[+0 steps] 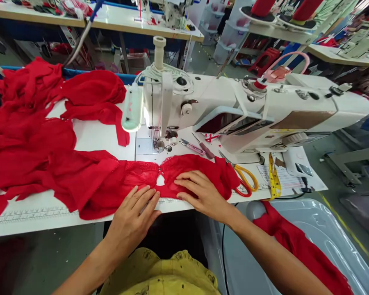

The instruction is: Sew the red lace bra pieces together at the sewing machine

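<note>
A red lace bra lies spread along the front edge of the sewing table, with a small keyhole gap at its middle. My left hand rests flat on its lower edge, just left of the gap. On the other side, my right hand lies on the right cup with its fingers stretched out. Both hands are open and press the fabric to the table. Behind them stands a white sewing machine, its presser foot away from the fabric.
More red garments are heaped at the left. Yellow-and-red-handled scissors, thread snips and a yellow tape measure lie to the right. Below sits a grey plastic tub with red fabric hanging into it.
</note>
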Available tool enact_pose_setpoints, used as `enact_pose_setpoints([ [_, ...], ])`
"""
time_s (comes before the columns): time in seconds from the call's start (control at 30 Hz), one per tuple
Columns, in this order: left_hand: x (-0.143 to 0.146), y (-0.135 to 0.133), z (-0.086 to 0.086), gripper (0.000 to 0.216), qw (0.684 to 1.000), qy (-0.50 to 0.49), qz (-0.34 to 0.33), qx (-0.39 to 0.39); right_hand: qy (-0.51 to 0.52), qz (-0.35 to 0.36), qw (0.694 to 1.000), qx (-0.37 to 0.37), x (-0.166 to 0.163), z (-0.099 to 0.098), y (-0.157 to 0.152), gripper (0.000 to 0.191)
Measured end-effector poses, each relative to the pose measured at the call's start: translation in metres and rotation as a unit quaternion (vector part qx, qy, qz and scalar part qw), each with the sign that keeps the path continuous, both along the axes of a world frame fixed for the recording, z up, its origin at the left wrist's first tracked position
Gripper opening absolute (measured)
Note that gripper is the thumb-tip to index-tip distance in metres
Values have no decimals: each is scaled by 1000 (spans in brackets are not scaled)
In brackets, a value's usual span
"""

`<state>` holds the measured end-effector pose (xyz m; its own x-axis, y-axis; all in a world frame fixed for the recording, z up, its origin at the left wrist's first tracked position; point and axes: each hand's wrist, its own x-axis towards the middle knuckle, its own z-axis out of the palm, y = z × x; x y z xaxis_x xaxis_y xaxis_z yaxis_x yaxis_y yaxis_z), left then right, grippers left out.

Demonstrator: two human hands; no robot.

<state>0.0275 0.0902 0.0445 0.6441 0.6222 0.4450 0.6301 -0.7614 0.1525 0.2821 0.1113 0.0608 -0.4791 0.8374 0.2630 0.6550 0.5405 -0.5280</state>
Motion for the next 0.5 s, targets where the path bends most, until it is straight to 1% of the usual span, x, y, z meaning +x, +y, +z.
enact_pose_setpoints([
  [0.07, -5, -1, 2, 33, 999, -7, -5, -32, 7, -3, 1000, -17, 2, 4, 1, 26],
  [0.13, -8, 2, 7, 33, 997, -44, -11, -57, 37, 7, 999, -5, 2, 10, 4, 25],
  [0.2, -9, 12, 13, 38, 994, -82, -26, -71, 49, 36, 998, 16, -1, 15, 9, 27],
  [0.23, -9, 19, 15, 41, 993, -84, -32, -75, 37, 55, 998, 22, -2, 15, 12, 29],
  [0.3, -11, 35, 18, 38, 996, -41, -25, -74, -15, 87, 996, 18, -4, 15, 19, 31],
  [0.37, -15, 50, 19, 35, 997, 42, -1, -70, -72, 96, 993, -1, -3, 12, 25, 43],
  [0.43, -20, 60, 22, 46, 991, 115, 15, -70, -117, 97, 988, -22, 0, 12, 31, 55],
  [0.5, -24, 66, 26, 54, 984, 162, 20, -75, -150, 107, 982, -37, 3, 13, 35, 63],
])
